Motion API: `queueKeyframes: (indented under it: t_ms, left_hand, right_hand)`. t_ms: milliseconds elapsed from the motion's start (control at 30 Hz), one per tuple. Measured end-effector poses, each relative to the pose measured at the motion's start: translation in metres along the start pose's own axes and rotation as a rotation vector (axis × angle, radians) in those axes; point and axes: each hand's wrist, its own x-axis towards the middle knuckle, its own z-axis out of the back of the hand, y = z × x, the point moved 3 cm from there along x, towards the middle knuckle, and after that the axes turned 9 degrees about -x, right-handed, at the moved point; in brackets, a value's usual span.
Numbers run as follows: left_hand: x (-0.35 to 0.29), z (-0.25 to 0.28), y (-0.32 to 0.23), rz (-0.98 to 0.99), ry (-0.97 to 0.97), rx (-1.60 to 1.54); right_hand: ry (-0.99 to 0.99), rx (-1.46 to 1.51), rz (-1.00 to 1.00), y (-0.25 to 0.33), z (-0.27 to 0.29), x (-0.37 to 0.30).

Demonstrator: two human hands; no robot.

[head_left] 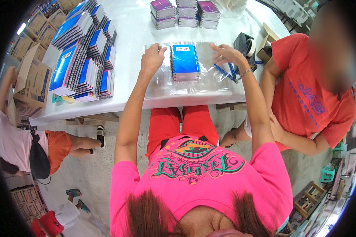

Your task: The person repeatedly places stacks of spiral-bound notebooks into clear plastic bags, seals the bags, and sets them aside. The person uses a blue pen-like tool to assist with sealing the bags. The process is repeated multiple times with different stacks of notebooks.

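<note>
A short stack of blue spiral notebooks (184, 59) lies on a clear plastic sheet (158, 87) near the table's front edge. My left hand (153, 58) is over the sheet's left side, its fingers curled together in a pinch. Whether they grip the film or something else is too small to tell. To the right of the stack, my right hand (228, 54) is raised with its fingers apart and nothing visible in them. Just below that hand lies a slim blue tool (224, 71), possibly scissors, partly hidden by the wrist.
Tall piles of blue spiral notebooks (77, 59) stand at the left. Purple notebook stacks (186, 12) sit at the far side. A black tape dispenser (245, 44) is on the right, beside a person in a red shirt (304, 91). Cardboard boxes (32, 85) stand beyond the table's left edge.
</note>
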Motion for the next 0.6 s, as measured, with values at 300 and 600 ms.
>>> queueKeyframes:
  t_ms: [300,600]
  left_hand:
    - [0.002,-0.007,-0.008,0.038,0.039,-0.06]
    - [0.011,-0.025,-0.007,0.039,0.103,-0.119]
  right_hand:
    - [0.243,0.228,0.162,-0.011,-0.009,0.013]
    - [0.275,0.258,0.255,0.022,-0.031,-0.002]
